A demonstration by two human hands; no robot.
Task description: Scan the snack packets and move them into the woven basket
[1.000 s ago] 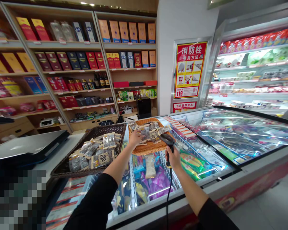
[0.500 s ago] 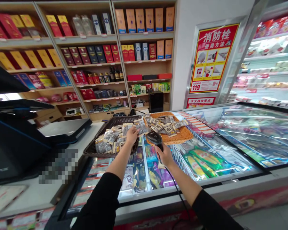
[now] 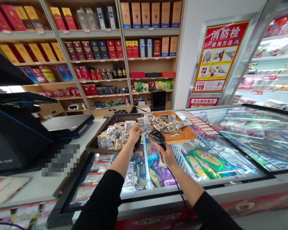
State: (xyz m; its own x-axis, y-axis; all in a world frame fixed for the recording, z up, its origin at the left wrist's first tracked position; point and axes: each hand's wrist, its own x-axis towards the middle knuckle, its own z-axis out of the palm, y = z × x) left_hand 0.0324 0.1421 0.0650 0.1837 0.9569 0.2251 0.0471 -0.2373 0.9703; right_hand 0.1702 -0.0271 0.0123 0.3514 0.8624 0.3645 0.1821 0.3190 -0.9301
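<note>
Left hand (image 3: 134, 134) has left the orange basket (image 3: 185, 138) since a second ago, now pinches a snack packet (image 3: 145, 124) beside the dark basket (image 3: 93, 148), just above-left of the barcode scanner (image 3: 156, 136) gripped by right hand (image 3: 167, 155), hands apart.

Dark basket (image 3: 92, 148), orange basket (image 3: 185, 138) ahead; room over glass (image 3: 249, 140) R.

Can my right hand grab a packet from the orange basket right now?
Probably not as things stand: the right hand is wrapped around the scanner, so its fingers are occupied. The orange basket sits just beyond it with nothing between.
</note>
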